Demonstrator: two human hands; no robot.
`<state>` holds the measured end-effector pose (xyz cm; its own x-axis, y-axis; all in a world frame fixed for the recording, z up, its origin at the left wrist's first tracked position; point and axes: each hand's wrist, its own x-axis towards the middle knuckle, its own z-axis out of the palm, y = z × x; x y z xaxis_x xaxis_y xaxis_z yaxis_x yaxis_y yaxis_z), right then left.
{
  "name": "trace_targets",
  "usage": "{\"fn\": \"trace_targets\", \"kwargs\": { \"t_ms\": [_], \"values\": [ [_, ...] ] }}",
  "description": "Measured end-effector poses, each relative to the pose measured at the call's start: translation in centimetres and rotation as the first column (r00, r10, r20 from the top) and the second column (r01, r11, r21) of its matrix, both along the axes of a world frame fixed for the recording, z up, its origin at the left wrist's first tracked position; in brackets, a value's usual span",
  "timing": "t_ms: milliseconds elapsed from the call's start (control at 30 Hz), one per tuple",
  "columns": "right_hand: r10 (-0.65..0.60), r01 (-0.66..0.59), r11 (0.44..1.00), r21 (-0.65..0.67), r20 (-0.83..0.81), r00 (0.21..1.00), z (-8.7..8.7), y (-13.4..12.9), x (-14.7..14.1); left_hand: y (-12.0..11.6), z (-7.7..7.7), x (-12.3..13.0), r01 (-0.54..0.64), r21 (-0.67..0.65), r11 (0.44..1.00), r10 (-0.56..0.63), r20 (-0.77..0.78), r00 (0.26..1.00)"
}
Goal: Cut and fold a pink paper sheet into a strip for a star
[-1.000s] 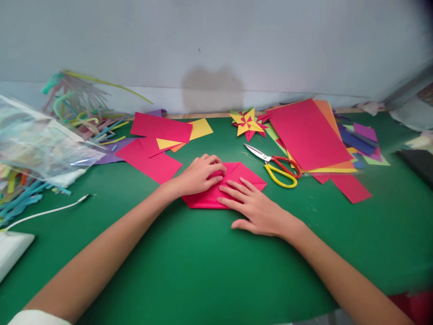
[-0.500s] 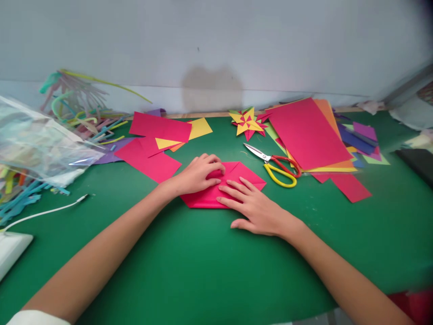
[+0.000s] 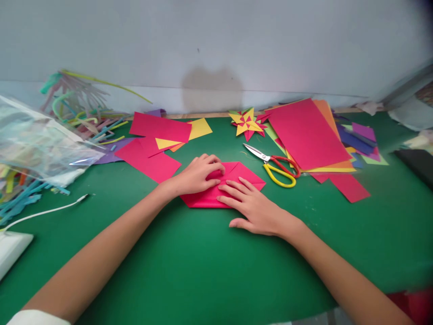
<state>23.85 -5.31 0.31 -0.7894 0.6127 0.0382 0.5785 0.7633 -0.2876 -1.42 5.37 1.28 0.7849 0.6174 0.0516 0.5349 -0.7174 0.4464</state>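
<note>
Lying on the green table [image 3: 203, 262], the folded red paper [image 3: 248, 173] should be light, thin and easy to crease, so it is better to hold it by the edges, gently. The left hand [image 3: 199, 176] has curled fingers upon it; whether they pinch a layer, I cannot tell. The right hand [image 3: 257, 207] is spread over it, gripping nothing. Beyond are scissors [image 3: 280, 170] and a paper star [image 3: 247, 122]. No writing or brand is readable.

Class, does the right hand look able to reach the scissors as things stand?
Probably yes: the scissors lie just beyond the right hand on the green tabletop, with nothing on top.
</note>
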Motion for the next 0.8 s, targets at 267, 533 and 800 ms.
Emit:
{"fn": "trace_targets", "kwargs": {
  "t_ms": [267,533,800],
  "values": [
    [-0.004,0.004,1.000,0.005,-0.009,1.000,-0.08,-0.02,0.00,-0.06,0.16,0.13,-0.018,-0.022,1.000,0.018,0.003,1.000],
    [-0.006,0.006,1.000,0.002,0.009,1.000,0.00,-0.02,-0.05,-0.18,-0.21,0.32,-0.032,0.022,0.999,0.032,0.000,0.999],
    [-0.011,0.011,1.000,-0.002,0.011,1.000,-0.10,-0.02,-0.01,-0.29,-0.41,0.30,-0.022,0.056,0.998,0.023,-0.003,1.000]
  ]
}}
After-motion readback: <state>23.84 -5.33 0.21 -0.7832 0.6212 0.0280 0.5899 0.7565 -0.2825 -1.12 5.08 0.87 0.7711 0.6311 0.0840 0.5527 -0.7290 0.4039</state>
